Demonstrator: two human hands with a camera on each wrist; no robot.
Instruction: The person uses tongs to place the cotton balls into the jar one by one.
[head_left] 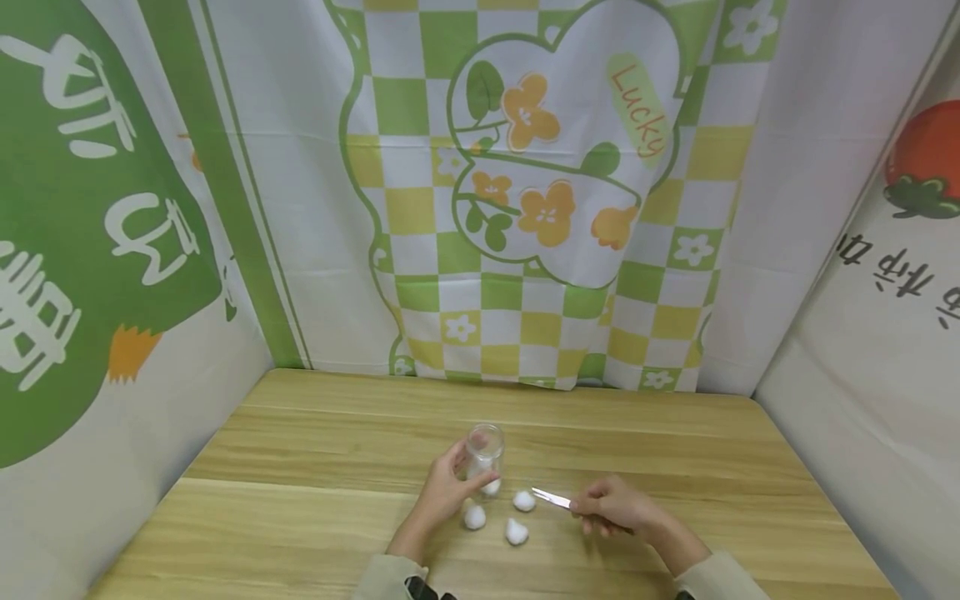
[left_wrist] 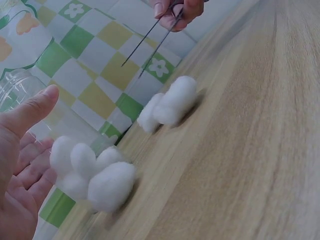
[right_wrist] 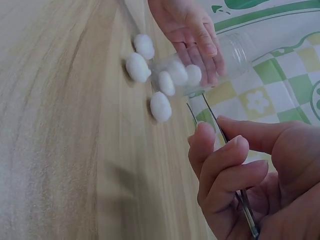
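Observation:
A clear glass jar (head_left: 486, 443) stands upright on the table with several white cotton balls inside, low down. My left hand (head_left: 442, 490) holds it from the left side, thumb and fingers around the glass. In front of the jar lie a left cotton ball (head_left: 475, 517), a front cotton ball (head_left: 517, 532) and a right cotton ball (head_left: 524, 501). My right hand (head_left: 618, 506) grips metal tweezers (head_left: 552, 498), pointing left toward the right cotton ball. In the right wrist view the tweezers' tips (right_wrist: 206, 98) are apart, with nothing between them.
The wooden table (head_left: 337, 433) extends around both hands. Behind it hangs a green and yellow checked curtain (head_left: 480, 317). Printed cloths close off the left side (head_left: 225, 400) and the right side (head_left: 840, 392).

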